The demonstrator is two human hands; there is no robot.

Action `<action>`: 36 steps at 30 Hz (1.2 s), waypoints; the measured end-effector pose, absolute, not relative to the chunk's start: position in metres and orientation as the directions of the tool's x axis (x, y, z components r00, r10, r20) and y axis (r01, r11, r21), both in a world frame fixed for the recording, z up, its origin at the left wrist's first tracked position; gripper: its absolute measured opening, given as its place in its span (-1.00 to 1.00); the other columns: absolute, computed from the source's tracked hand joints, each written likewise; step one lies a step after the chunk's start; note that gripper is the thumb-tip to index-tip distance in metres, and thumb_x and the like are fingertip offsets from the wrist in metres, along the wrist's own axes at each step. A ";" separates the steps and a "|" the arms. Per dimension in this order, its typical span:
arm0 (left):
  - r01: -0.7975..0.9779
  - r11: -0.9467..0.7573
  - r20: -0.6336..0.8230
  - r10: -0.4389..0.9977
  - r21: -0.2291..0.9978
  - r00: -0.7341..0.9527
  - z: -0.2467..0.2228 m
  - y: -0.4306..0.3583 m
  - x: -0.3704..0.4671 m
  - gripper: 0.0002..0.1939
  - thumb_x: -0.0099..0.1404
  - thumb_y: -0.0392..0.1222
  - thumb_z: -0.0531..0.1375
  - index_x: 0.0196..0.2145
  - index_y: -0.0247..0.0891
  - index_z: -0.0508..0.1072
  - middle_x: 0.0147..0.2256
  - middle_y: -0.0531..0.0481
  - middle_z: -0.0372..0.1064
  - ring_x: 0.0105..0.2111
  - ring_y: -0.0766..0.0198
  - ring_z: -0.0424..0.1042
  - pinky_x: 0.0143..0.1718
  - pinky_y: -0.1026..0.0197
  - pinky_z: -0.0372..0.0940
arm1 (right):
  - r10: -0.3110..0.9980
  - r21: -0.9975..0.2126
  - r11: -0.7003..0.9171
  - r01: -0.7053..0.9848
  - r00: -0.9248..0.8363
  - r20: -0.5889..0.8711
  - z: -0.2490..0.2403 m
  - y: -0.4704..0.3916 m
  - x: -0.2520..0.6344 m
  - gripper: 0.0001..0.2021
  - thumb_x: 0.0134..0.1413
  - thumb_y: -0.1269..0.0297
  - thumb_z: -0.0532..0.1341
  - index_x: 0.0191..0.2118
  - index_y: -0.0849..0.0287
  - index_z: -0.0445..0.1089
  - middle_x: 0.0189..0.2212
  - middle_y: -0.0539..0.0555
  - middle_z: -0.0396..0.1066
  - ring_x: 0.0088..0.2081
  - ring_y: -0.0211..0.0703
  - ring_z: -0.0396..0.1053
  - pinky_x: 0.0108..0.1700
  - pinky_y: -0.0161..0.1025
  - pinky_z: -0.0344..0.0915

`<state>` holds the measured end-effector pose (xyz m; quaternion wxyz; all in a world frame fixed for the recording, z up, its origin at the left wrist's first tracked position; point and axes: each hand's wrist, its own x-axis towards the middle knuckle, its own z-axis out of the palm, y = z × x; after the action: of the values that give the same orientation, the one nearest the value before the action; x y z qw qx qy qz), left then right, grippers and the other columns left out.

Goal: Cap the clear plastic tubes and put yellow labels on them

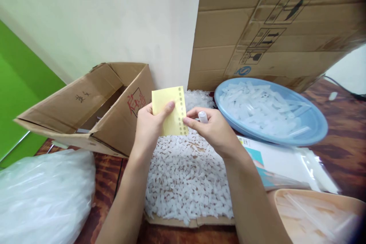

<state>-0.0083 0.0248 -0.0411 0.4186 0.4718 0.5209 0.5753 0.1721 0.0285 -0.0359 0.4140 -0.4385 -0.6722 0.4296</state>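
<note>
A yellow sticker sheet (pixel 168 112), with small round printed labels along its right side, is held up in front of me. My left hand (pixel 151 122) grips it at the left edge, thumb across its face. At the sheet's right edge, the thumb and forefinger of my right hand (pixel 213 127) pinch at the labels. A small white translucent plastic tube (pixel 203 117) is tucked in the fingers of that same hand. Below both hands, many small white plastic pieces (pixel 188 179) cover a flat piece of cardboard (pixel 200 222).
An open cardboard box (pixel 114 122) stands at left, beside a filled plastic bag (pixel 48 194). On the right are a blue basin (pixel 317 131) of translucent tubes, plastic packets (pixel 286 166) and a peach-coloured tray (pixel 317 194). A large carton (pixel 228 26) stands behind.
</note>
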 end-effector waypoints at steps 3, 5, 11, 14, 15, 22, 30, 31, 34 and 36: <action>0.227 -0.190 0.251 0.926 0.955 -0.283 -0.047 0.026 -0.003 -0.61 0.25 0.12 0.39 -0.22 -0.30 0.60 -0.29 -0.11 0.62 -0.38 0.17 0.57 -0.49 0.26 0.41 | 0.952 -0.948 0.231 0.220 -0.252 0.174 -0.036 0.027 0.165 -0.79 0.15 0.14 0.32 -0.39 0.18 0.49 -0.53 -0.06 0.31 -0.51 -0.27 0.11 -0.43 -0.25 0.06; 0.370 -0.219 0.349 0.876 0.903 -0.332 -0.051 0.027 -0.001 -0.62 0.27 0.13 0.37 -0.21 -0.26 0.56 -0.30 -0.08 0.60 -0.37 0.17 0.56 -0.45 0.25 0.41 | 0.957 -0.962 0.187 0.198 -0.256 0.133 -0.037 0.027 0.163 -0.77 0.13 0.11 0.33 -0.39 0.18 0.48 -0.58 -0.09 0.22 -0.54 -0.29 0.04 -0.47 -0.26 0.00; 0.709 -0.442 0.737 0.656 0.550 -0.163 -0.055 0.033 -0.001 -0.33 0.30 0.04 0.38 0.25 -0.17 0.26 0.21 -0.26 0.34 0.25 -0.04 0.35 0.25 -0.10 0.32 | 0.980 -0.966 0.176 0.190 -0.127 0.153 -0.045 0.033 0.165 -0.76 0.13 0.10 0.32 -0.38 0.18 0.47 -0.62 -0.08 0.21 -0.57 -0.28 0.04 -0.51 -0.26 -0.02; 0.775 -0.522 0.813 0.582 0.358 0.017 -0.048 0.033 -0.006 -0.26 0.35 0.02 0.35 0.36 -0.13 0.18 0.37 -0.29 0.15 0.44 -0.14 0.04 0.41 -0.23 0.05 | 0.985 -0.968 0.169 0.188 -0.070 0.158 -0.048 0.036 0.168 -0.79 0.15 0.12 0.30 -0.34 0.18 0.48 -0.64 -0.09 0.20 -0.58 -0.28 0.05 -0.52 -0.26 -0.02; 0.786 -0.530 0.822 0.567 0.319 0.049 -0.046 0.032 -0.007 -0.25 0.35 0.00 0.35 0.39 -0.11 0.17 0.40 -0.27 0.11 0.47 -0.18 -0.04 0.44 -0.27 -0.03 | 0.986 -0.971 0.165 0.175 -0.056 0.157 -0.048 0.036 0.169 -0.80 0.14 0.13 0.30 -0.33 0.18 0.48 -0.64 -0.10 0.19 -0.59 -0.28 0.04 -0.52 -0.26 -0.03; 0.656 -0.696 0.777 0.573 0.293 0.261 -0.044 0.027 -0.003 -0.69 0.44 -0.17 0.28 0.11 -0.15 0.52 0.11 -0.14 0.51 0.16 0.07 0.47 0.25 -0.03 0.29 | 0.978 -0.979 0.202 0.031 -0.066 0.200 -0.046 0.035 0.170 -0.80 0.14 0.13 0.32 -0.28 0.18 0.52 -0.59 -0.09 0.19 -0.56 -0.29 0.02 -0.52 -0.26 -0.02; 0.479 -0.696 0.750 0.652 0.535 0.110 -0.048 0.027 0.010 -0.91 0.38 -0.25 0.34 -0.16 -0.23 0.64 -0.18 -0.08 0.61 -0.18 0.23 0.59 -0.08 0.19 0.47 | 0.961 -0.963 0.265 0.056 -0.100 0.258 -0.043 0.035 0.173 -0.85 0.22 0.24 0.26 -0.30 0.18 0.53 -0.53 -0.05 0.30 -0.52 -0.29 0.10 -0.48 -0.26 0.03; 0.465 -0.700 0.753 0.650 0.543 0.100 -0.048 0.027 0.010 -0.91 0.36 -0.24 0.36 -0.17 -0.24 0.64 -0.20 -0.08 0.62 -0.19 0.23 0.59 -0.10 0.19 0.47 | 0.958 -0.958 0.277 0.074 -0.101 0.269 -0.042 0.035 0.173 -0.85 0.22 0.25 0.26 -0.30 0.18 0.53 -0.51 -0.04 0.32 -0.51 -0.28 0.13 -0.46 -0.26 0.05; 0.443 -0.708 0.756 0.648 0.551 0.095 -0.049 0.027 0.010 -0.90 0.32 -0.25 0.40 -0.19 -0.26 0.64 -0.22 -0.08 0.62 -0.20 0.23 0.59 -0.11 0.19 0.47 | 0.949 -0.940 0.311 0.138 -0.105 0.298 -0.040 0.035 0.173 -0.84 0.24 0.27 0.24 -0.33 0.19 0.51 -0.46 -0.02 0.38 -0.44 -0.25 0.21 -0.39 -0.25 0.12; 0.452 -0.707 0.756 0.646 0.544 0.102 -0.049 0.027 0.010 -0.92 0.33 -0.28 0.39 -0.20 -0.25 0.64 -0.22 -0.07 0.63 -0.21 0.23 0.59 -0.11 0.18 0.47 | 0.946 -0.927 0.322 0.193 -0.100 0.308 -0.040 0.035 0.174 -0.83 0.24 0.26 0.23 -0.35 0.19 0.49 -0.45 -0.01 0.39 -0.42 -0.23 0.24 -0.37 -0.24 0.14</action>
<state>0.0104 0.0271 -0.0490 0.0874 0.7371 0.3724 0.5570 0.1736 0.0351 -0.0403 0.5016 -0.4453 -0.6398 0.3752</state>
